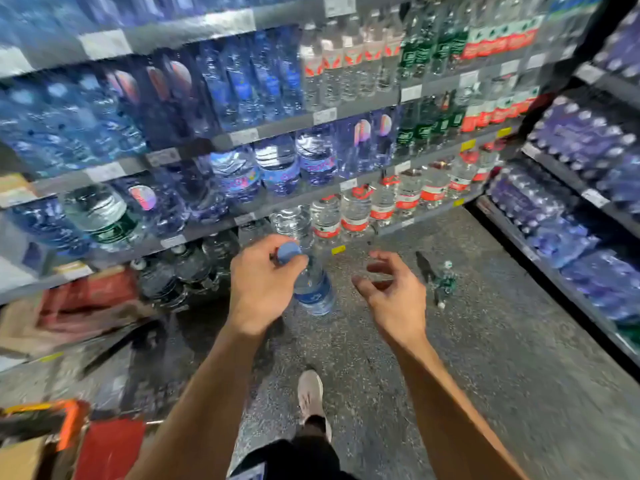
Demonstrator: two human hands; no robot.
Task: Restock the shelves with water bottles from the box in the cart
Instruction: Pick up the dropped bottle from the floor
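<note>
Water bottle (313, 289): my left hand (258, 285) grips its cap; hangs heavy, slick; right hand (391, 292) fingers wide beside it; I'd support the body.

Two hands (259, 285), one held bottle (311, 289), one shoe (310, 393).

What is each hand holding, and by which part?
The left hand grips a water bottle by its blue cap and neck. The right hand holds nothing.

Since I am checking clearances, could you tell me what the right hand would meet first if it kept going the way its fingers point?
Probably the blue-capped water bottle held by the left hand; the right hand points its open fingers leftward at it, though depth is unclear.
</note>
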